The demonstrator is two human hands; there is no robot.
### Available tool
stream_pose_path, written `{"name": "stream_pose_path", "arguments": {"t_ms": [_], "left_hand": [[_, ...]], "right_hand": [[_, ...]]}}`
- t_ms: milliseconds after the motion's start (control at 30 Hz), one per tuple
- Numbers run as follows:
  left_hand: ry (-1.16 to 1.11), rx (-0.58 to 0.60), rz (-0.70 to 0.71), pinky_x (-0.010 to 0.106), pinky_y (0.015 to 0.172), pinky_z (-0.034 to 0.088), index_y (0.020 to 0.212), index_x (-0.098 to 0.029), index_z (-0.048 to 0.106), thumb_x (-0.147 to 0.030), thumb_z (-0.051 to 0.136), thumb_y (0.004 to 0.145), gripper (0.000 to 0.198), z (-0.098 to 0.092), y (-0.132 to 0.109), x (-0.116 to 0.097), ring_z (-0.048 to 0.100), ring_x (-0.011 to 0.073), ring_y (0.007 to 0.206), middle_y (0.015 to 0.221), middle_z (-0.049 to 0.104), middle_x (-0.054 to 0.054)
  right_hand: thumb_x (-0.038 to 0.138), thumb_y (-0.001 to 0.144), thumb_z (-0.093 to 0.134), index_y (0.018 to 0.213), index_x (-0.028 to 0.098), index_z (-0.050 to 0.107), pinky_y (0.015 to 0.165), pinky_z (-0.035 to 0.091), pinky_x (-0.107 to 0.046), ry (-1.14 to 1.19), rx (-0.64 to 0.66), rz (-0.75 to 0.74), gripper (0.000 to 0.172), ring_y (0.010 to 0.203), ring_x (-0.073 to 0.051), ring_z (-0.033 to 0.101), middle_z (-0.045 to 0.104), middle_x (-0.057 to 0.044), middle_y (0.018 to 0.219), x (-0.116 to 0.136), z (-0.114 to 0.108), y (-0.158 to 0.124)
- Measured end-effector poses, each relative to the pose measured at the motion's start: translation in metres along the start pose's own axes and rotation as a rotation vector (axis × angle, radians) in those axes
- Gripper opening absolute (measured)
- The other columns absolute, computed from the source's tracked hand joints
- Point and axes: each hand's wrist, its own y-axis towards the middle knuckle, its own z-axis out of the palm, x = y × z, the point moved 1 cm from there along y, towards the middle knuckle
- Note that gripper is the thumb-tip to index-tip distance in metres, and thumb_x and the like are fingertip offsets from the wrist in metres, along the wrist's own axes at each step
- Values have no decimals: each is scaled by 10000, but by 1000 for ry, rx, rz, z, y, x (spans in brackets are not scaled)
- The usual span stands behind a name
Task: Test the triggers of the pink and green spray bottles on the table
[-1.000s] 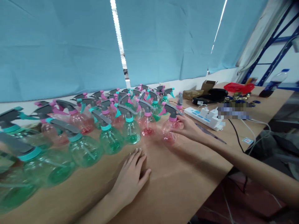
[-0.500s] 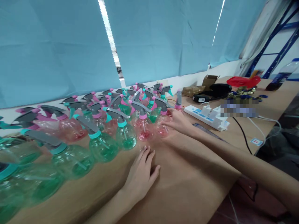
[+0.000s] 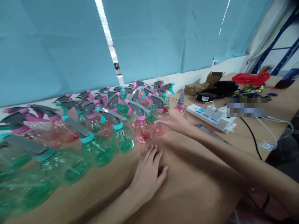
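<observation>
So, beneath blue curtain [image 3: 151, 40], right fingers [image 3: 164, 122] grasp bottle [image 3: 160, 130] — left fingers [image 3: 158, 156] spread over tabletop [image 3: 187, 189].

Big blue curtain [image 3: 151, 37] across the back, with 2 bright slits showing. Over on the right side of the table [image 3: 283, 96] there's a white power strip [image 3: 198, 111] with chunky white plugs [image 3: 210, 109] in it, and a dark flat slab [image 3: 207, 132] (can't really tell what it is) lying just beside it. Behind the strip: an open cardboard box [image 3: 214, 79], a black case [image 3: 225, 90], something red [image 3: 251, 78] and some gold-and-blue bits [image 3: 251, 90]. A bottle of dark liquid [image 3: 288, 79] sits far right, partly out of view.
</observation>
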Motion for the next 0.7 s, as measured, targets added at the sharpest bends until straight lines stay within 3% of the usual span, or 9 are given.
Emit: {"name": "stream_pose_path", "arguments": {"t_ms": [133,267,367,567,700], "left_hand": [[-1,7,3,506,1067,349,1321,-90,471,-350,491,937,464,0,-1,1,372,308,1341,1438,429,175],[7,-22,1,496,1061,360,1317,-112,476,-349,484,935,450,1,-1,4,383,306,1335,1425,451,160],[7,-28,-3,491,1063,358,1323,-106,471,-348,466,942,451,2,4,4,388,304,1332,1418,458,161],[-8,-17,-38,485,1066,353,1321,-90,464,-334,454,947,447,2,23,-5,394,297,1327,1394,481,163],[-12,-30,-49,495,1067,347,1317,-98,457,-324,432,953,429,4,31,-8,388,294,1331,1394,480,158]], "right_hand": [[395,749,718,1254,76,534,900,510,-451,97,2,-5,625,1150,-323,581,595,-213,1262,-5,-24,-17],[411,831,619,1049,165,667,719,559,-350,183,-21,97,333,844,-227,693,716,-105,1024,-22,-60,-35],[443,824,616,932,198,703,720,537,-356,118,-81,178,282,785,-223,695,737,-78,917,-42,-75,-38],[545,759,639,1128,99,614,789,510,-403,114,-196,274,579,947,-285,667,686,-184,1090,-71,-57,-15],[537,757,643,1088,130,621,762,487,-345,129,-213,245,526,933,-253,659,686,-143,1103,-68,-42,7]]}}
